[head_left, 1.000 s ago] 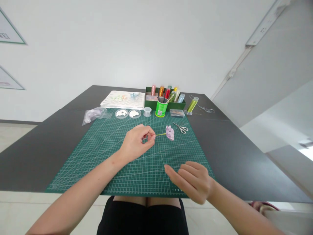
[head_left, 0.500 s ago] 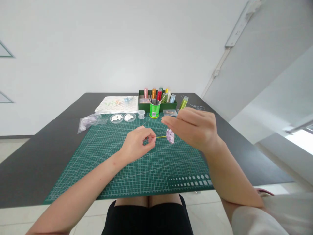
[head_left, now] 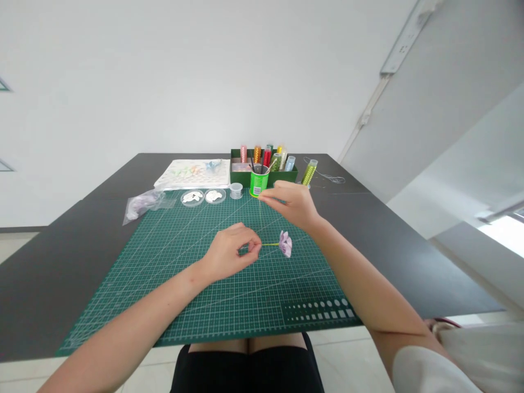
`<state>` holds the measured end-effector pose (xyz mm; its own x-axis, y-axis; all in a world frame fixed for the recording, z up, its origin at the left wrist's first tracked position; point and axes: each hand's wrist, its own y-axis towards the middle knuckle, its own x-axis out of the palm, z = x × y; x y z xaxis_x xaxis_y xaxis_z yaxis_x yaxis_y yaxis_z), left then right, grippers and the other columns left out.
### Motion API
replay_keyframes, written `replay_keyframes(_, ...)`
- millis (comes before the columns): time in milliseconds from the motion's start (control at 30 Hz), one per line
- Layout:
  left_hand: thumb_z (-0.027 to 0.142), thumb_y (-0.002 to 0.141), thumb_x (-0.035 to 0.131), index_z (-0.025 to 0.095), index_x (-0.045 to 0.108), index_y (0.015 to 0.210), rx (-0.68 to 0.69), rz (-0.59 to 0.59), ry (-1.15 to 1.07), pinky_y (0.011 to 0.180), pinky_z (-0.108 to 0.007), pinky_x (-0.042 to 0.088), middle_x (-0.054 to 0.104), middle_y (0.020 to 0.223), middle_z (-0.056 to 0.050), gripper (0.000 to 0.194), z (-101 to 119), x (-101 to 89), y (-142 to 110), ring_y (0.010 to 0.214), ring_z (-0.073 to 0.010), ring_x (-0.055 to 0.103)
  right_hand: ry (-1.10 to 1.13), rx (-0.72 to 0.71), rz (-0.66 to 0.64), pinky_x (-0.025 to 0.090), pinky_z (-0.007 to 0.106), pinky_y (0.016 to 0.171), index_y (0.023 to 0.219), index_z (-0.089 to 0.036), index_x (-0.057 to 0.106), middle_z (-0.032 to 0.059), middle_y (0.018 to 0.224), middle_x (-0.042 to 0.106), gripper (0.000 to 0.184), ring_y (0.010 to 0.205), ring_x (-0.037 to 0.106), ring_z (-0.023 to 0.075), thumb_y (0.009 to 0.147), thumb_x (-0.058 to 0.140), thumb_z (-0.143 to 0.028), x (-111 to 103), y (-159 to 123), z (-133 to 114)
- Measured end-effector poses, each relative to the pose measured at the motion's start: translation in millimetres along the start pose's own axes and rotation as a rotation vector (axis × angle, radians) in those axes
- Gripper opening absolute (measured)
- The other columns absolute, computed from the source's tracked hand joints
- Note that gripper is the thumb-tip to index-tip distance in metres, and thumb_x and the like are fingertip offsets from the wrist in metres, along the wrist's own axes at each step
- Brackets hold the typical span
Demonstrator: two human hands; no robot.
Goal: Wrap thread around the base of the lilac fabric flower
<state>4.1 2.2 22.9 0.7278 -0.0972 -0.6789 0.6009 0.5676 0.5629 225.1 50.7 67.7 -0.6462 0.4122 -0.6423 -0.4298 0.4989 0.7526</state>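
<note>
My left hand [head_left: 233, 252] is closed in a pinch around the thin yellow-green stem of a pale lilac artificial flower [head_left: 285, 244]. The stem lies level, and the bloom points right above the cutting mat. Higher up and to the right, my right hand [head_left: 290, 203] has its thumb and fingertips pressed together. Whatever is between those fingertips is too fine to make out. That hand is in front of the green can [head_left: 258, 183] and apart from the flower.
Beneath my hands lies a green gridded cutting mat [head_left: 164, 273] on a dark table. At the back are a green box [head_left: 241, 178] of thread spools, a lime-green spool [head_left: 310, 172], two dishes of white pieces [head_left: 192, 197], a small tub [head_left: 236, 190], a white board [head_left: 164, 177] and a plastic bag [head_left: 141, 206].
My right hand has moved left and away from me, to above the stem end. My left hand and the flower sit slightly lower in view, and the bloom has turned.
</note>
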Motion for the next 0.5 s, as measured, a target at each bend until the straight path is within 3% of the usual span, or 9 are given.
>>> replay_keyframes(267, 0.012, 0.092, 0.063, 0.02, 0.064, 0.081, 0.136, 0.174, 0.065, 0.067, -0.023, 0.047, 0.066, 0.067, 0.005, 0.013, -8, -1.6, -2, 0.067, -0.0111, 0.06, 0.176, 0.149, -0.124, 0.039, 0.024, 0.064, 0.089, -0.02, 0.081, 0.0021, 0.074, 0.071, 0.025, 0.068, 0.059, 0.013, 0.099, 0.063, -0.033, 54, -18, 25)
replay_keyframes(500, 0.012, 0.093, 0.062, 0.019, 0.062, 0.078, 0.151, 0.363, 0.189, 0.065, -0.024, 0.048, 0.067, 0.066, 0.004, 0.016, -22, -3.3, -2, 0.063, -0.0106, 0.059, 0.282, 0.297, -0.254, 0.04, 0.025, 0.065, 0.079, -0.016, 0.075, 0.0024, 0.069, 0.066, 0.036, 0.065, 0.057, 0.0133, 0.102, 0.054, -0.034, 67, -58, 16)
